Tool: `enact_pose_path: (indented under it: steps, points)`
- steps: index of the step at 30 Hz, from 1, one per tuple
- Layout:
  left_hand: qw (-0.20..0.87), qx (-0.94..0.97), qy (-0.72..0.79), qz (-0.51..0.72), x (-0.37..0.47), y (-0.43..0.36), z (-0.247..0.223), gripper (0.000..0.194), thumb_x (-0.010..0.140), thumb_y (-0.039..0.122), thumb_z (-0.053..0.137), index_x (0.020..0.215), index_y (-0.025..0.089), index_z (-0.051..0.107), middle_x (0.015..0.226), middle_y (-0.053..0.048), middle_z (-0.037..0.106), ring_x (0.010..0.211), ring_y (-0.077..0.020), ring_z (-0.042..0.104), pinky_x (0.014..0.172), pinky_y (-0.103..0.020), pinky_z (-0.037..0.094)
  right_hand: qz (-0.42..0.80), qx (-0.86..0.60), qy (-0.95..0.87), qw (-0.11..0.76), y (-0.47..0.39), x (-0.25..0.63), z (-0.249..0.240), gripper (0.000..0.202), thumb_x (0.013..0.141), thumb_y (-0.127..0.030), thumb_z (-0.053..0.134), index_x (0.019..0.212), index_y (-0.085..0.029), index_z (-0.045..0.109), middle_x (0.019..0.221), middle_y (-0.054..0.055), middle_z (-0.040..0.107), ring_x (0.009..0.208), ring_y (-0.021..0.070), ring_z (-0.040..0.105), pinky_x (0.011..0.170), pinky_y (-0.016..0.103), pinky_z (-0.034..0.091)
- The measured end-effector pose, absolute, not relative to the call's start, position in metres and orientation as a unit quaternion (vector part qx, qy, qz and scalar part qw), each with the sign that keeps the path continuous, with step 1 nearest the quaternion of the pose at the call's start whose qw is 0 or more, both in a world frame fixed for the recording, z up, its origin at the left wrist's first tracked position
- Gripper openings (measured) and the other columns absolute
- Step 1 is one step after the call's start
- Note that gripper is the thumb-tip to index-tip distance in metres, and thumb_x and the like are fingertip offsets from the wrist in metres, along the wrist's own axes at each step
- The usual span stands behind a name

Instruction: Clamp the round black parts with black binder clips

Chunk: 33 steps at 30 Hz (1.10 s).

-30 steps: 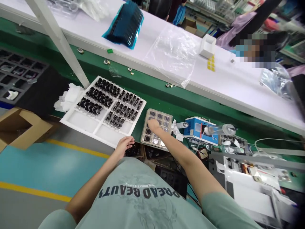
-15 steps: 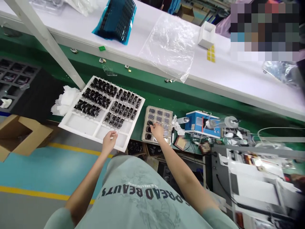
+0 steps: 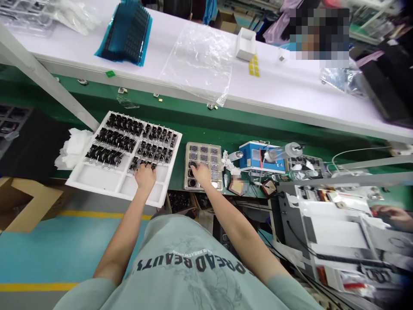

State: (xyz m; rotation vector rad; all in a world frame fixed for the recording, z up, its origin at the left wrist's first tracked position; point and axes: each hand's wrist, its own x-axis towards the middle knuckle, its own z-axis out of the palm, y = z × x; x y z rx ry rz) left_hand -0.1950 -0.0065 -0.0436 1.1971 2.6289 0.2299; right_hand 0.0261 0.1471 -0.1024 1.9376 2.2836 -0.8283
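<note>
Partly hidden black clips (image 3: 134, 163), hands (image 3: 145, 176) obscuring grip, cropped box (image 3: 36, 206)

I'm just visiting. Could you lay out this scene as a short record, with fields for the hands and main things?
Left hand: at the black clips in the white tray; grip unclear
Right hand: at a dark disc in the clear tray; grip unclear
White tray: left of the clear tray, clips in rows
Bench: green, bears both trays
Right of clear tray: blue machine
Shelf: plastic bag, white box
Far right: another person's hand
</note>
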Motion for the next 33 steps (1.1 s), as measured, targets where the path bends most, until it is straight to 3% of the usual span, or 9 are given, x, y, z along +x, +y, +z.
enact_pose_path:
  steps: [6, 10, 13, 15, 18, 20, 23, 27, 33]
  points:
    - [0.136, 0.402, 0.904, 0.048, -0.193, 0.002, -0.045, 0.034, 0.090, 0.026, 0.052, 0.105, 0.002, 0.071, 0.119, -0.030, 0.058, 0.103, -0.0411, 0.062, 0.086, -0.048, 0.047, -0.264, 0.631, 0.729, 0.026, 0.151, 0.010, -0.099, 0.051, 0.094, -0.048, 0.057, 0.134, -0.016, 0.058, 0.121, 0.018, 0.070, 0.111, 0.0277, 0.067, 0.091, 0.035, 0.050]
    - [0.157, 0.386, 0.902, 0.109, -0.199, -0.001, -0.039, 0.025, 0.087, 0.023, 0.057, 0.095, 0.007, 0.075, 0.125, -0.028, 0.059, 0.106, -0.0398, 0.064, 0.089, -0.046, 0.048, -0.289, 0.646, 0.705, 0.035, 0.151, 0.013, -0.102, 0.053, 0.094, -0.048, 0.057, 0.136, -0.016, 0.058, 0.120, 0.016, 0.071, 0.111, 0.0283, 0.067, 0.088, 0.034, 0.052]
    - [0.156, 0.358, 0.886, 0.251, -0.201, -0.013, -0.029, 0.016, 0.080, 0.027, 0.067, 0.080, 0.013, 0.075, 0.127, -0.022, 0.064, 0.112, -0.0380, 0.062, 0.096, -0.043, 0.046, -0.294, 0.642, 0.707, 0.037, 0.158, 0.012, -0.100, 0.046, 0.093, -0.040, 0.059, 0.134, -0.019, 0.061, 0.120, 0.014, 0.071, 0.112, 0.0281, 0.067, 0.090, 0.034, 0.051]
    - [0.191, 0.304, 0.850, 0.386, -0.196, -0.022, -0.021, 0.016, 0.074, 0.031, 0.075, 0.074, 0.015, 0.074, 0.114, -0.017, 0.071, 0.111, -0.0351, 0.063, 0.096, -0.040, 0.047, -0.292, 0.639, 0.711, 0.029, 0.161, 0.011, -0.098, 0.041, 0.094, -0.034, 0.058, 0.133, -0.021, 0.062, 0.120, 0.012, 0.071, 0.113, 0.0269, 0.066, 0.091, 0.034, 0.051]
    - [0.340, 0.149, 0.725, 0.580, -0.172, -0.036, -0.013, 0.027, 0.066, 0.037, 0.083, 0.075, 0.014, 0.074, 0.089, -0.010, 0.075, 0.091, -0.0265, 0.068, 0.085, -0.035, 0.051, -0.290, 0.634, 0.717, 0.019, 0.161, 0.011, -0.097, 0.039, 0.096, -0.029, 0.054, 0.134, -0.024, 0.061, 0.124, 0.011, 0.069, 0.113, 0.0248, 0.066, 0.092, 0.032, 0.050]
    - [0.439, 0.027, 0.617, 0.652, -0.151, -0.043, -0.011, 0.031, 0.063, 0.035, 0.086, 0.079, 0.012, 0.073, 0.082, -0.009, 0.074, 0.078, -0.0206, 0.068, 0.076, -0.032, 0.053, -0.279, 0.629, 0.726, 0.010, 0.158, 0.013, -0.097, 0.039, 0.098, -0.030, 0.051, 0.135, -0.025, 0.060, 0.132, 0.011, 0.065, 0.113, 0.0238, 0.065, 0.093, 0.032, 0.050]
    - [0.515, -0.087, 0.516, 0.680, -0.123, -0.052, -0.011, 0.027, 0.066, 0.026, 0.085, 0.085, 0.011, 0.072, 0.083, -0.009, 0.075, 0.071, -0.0162, 0.067, 0.067, -0.027, 0.054, -0.251, 0.620, 0.743, 0.024, 0.154, 0.014, -0.097, 0.041, 0.098, -0.039, 0.053, 0.135, -0.022, 0.060, 0.139, 0.015, 0.058, 0.112, 0.0252, 0.065, 0.092, 0.033, 0.050]
    - [0.554, -0.103, 0.496, 0.661, -0.105, -0.059, -0.013, 0.021, 0.071, 0.024, 0.083, 0.085, 0.011, 0.074, 0.079, -0.007, 0.075, 0.064, -0.0133, 0.065, 0.053, -0.022, 0.049, -0.206, 0.581, 0.783, 0.086, 0.160, 0.007, -0.092, 0.041, 0.094, -0.043, 0.057, 0.127, -0.019, 0.063, 0.123, 0.015, 0.067, 0.108, 0.0272, 0.067, 0.089, 0.035, 0.051]
    - [0.559, -0.094, 0.512, 0.645, -0.097, -0.072, -0.014, 0.028, 0.063, 0.030, 0.089, 0.077, 0.011, 0.074, 0.079, -0.009, 0.074, 0.070, -0.0148, 0.065, 0.063, -0.024, 0.051, -0.122, 0.492, 0.846, 0.164, 0.172, -0.003, -0.086, 0.029, 0.089, -0.033, 0.058, 0.102, -0.013, 0.074, 0.102, 0.018, 0.074, 0.098, 0.0285, 0.070, 0.083, 0.032, 0.051]
